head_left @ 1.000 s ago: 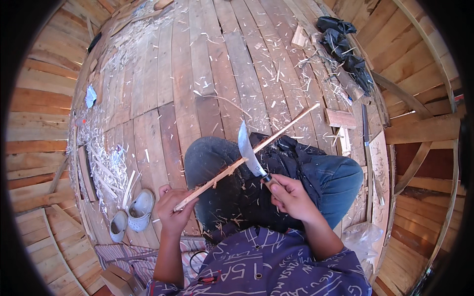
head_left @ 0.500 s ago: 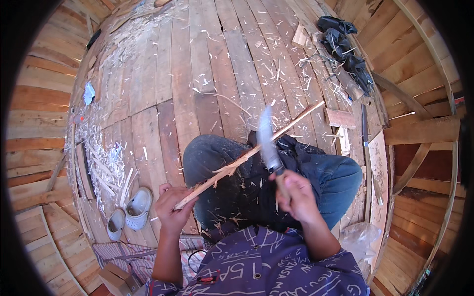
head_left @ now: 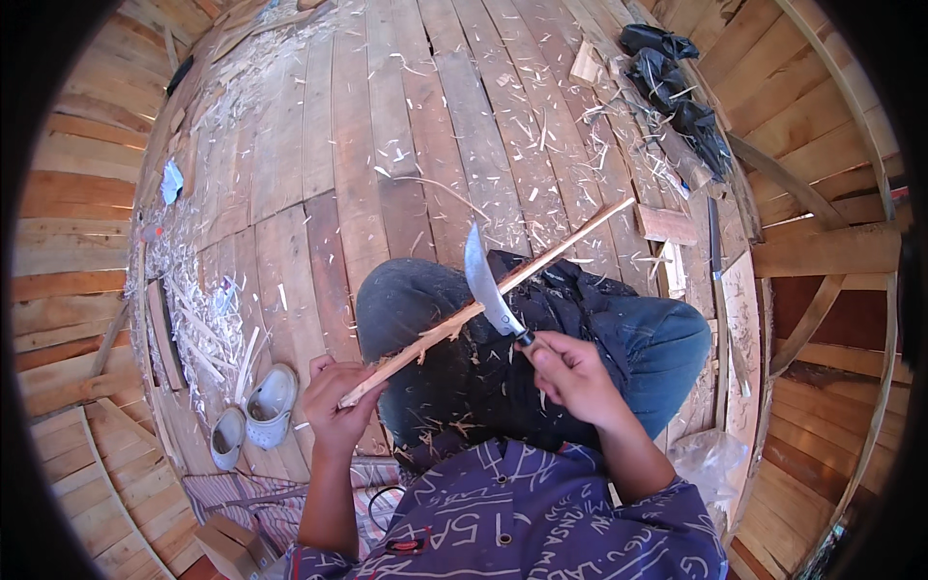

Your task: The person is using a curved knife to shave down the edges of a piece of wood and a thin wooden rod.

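Observation:
My left hand (head_left: pixel 340 391) is closed round the near end of a long, rough wooden stick (head_left: pixel 419 346). The stick slants up to the right across my lap, its far end beyond my right knee. Frayed fibres stick out along its middle. In my right hand (head_left: pixel 572 375) is a knife (head_left: pixel 483 282) with a broad curved blade and a dark handle, mostly hidden in my fingers. The blade crosses the stick about halfway along and appears to touch it, its tip pointing up and to the left.
Wood shavings (head_left: pixel 208 333) litter the plank floor, thickest at the left. Grey clogs (head_left: pixel 272 394) sit left of me, with a cardboard box (head_left: pixel 232 548) nearer. Black plastic bags (head_left: pixel 667 82) lie far right. A long-handled blade (head_left: pixel 715 237) and a wood block (head_left: pixel 666 225) are at right.
The knife has swung left and tilted, its blade now lying across the stick nearer its middle. My right hand has shifted slightly. My left hand and the stick stay almost where they were.

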### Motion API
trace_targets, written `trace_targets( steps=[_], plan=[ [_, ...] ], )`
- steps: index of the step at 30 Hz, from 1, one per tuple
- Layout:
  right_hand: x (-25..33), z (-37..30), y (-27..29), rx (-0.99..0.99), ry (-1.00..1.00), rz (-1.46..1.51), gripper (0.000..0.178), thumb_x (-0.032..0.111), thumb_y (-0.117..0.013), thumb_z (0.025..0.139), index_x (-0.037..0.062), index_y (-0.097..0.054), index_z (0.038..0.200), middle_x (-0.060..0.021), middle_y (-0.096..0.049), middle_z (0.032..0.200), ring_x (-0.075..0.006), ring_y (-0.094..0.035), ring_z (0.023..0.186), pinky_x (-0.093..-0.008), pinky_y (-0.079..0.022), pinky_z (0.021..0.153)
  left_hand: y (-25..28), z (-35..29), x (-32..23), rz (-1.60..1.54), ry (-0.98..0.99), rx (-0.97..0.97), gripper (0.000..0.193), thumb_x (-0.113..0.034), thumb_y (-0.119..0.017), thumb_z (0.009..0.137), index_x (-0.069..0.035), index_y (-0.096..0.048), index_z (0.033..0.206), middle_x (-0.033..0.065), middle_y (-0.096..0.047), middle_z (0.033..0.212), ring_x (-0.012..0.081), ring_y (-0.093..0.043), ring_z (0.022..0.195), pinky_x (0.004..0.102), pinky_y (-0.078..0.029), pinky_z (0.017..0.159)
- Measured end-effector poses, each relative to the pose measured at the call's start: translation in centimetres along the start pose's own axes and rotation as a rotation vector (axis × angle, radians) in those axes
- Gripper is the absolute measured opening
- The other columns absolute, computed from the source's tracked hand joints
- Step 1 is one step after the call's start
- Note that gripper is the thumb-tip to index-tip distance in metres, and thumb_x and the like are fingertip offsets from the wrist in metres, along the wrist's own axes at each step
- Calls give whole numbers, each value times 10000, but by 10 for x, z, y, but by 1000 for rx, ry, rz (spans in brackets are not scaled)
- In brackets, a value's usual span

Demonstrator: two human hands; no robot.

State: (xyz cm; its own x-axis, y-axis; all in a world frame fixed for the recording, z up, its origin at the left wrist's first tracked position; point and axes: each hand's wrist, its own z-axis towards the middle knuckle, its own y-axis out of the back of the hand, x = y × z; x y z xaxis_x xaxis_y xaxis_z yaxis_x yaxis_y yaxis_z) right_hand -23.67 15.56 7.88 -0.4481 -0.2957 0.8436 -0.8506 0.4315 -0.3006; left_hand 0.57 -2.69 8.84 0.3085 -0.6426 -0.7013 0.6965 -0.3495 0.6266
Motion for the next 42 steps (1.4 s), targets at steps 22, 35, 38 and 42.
trace_targets(
  steps=[22,35,38,42],
  plan=[
    [4,-4,-7,-77,69,385,325,302,-392,1014,26,-531,1115,17,-404,558,-31,-302,405,-192,-230,352,-3,-4,4,-19,-13,-27,199,-77,-808,657,-18,-663,779,82,-672,739,191,-625,671,345,-414,726],
    [-8,-2,-7,166,-160,534,344,306,-379,1016,22,-530,1137,21,-380,561,-37,-281,402,-198,-214,353,-5,-5,0,-24,3,-40,196,-54,-807,647,-22,-655,766,82,-672,742,205,-634,701,362,-425,763],
    [1,3,-2,-216,124,314,310,286,-421,1005,25,-546,1114,15,-439,572,-30,-334,416,-191,-254,365,-4,-5,0,-19,0,-31,192,-53,-805,648,-20,-653,760,83,-673,744,207,-636,704,362,-427,760],
    [-10,-2,-7,-83,172,-171,275,246,-442,995,20,-582,1066,35,-464,572,-15,-386,435,-186,-296,396,-5,-4,0,-20,-2,-33,188,-52,-804,648,-18,-655,757,85,-674,743,207,-639,703,360,-430,742]
  ],
)
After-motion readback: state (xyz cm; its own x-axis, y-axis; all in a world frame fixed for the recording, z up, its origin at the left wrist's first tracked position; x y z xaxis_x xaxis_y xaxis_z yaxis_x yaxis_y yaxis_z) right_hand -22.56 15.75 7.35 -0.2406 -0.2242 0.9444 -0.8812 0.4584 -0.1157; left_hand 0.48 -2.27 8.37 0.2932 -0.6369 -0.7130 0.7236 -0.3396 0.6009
